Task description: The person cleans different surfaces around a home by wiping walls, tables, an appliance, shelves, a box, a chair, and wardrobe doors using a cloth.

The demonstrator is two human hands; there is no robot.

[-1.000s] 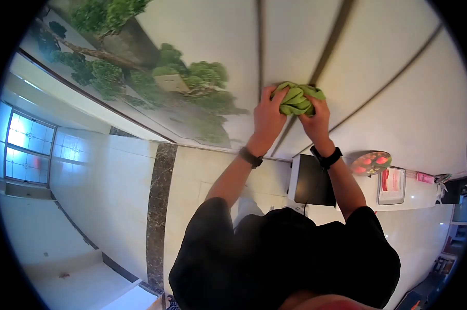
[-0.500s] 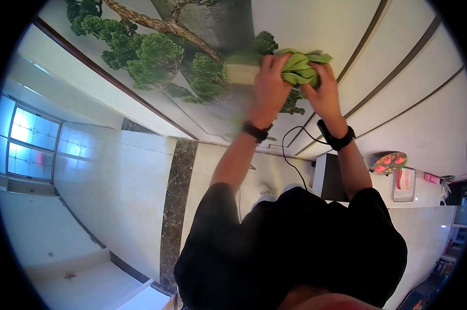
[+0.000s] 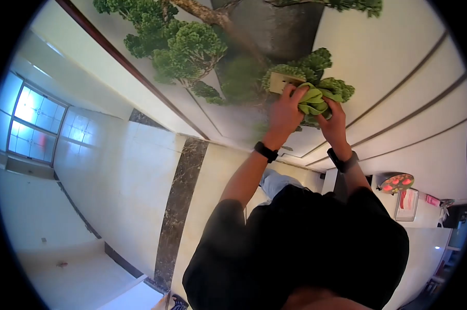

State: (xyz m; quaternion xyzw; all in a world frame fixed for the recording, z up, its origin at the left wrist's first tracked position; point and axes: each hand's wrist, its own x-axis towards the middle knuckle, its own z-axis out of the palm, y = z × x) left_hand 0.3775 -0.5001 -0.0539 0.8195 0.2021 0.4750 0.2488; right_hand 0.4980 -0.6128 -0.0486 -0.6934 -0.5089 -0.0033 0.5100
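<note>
Between my two hands is a crumpled green cloth (image 3: 314,101), held against a wall printed with a tree picture (image 3: 195,46). My left hand (image 3: 286,116) is closed on the cloth's left side, its fingers bent over the folds. On the right side, my right hand (image 3: 335,124) grips the cloth too, thumb and fingers pinching it. A beige wall plate (image 3: 281,81) with small dark holes sits just beyond my left fingertips. Part of the cloth's underside is hidden by the folds and fingers.
Dark grooves (image 3: 399,80) run along the wall to the right. On a white surface at the right are a round patterned item (image 3: 397,182) and a clear tray (image 3: 407,204). A dark marble strip (image 3: 182,206) crosses the pale floor. Windows (image 3: 36,124) show at the far left.
Both hands have moved the cloth lower on the wall and closer to the wall plate. The view has shifted, and the black cable seen earlier is out of sight.
</note>
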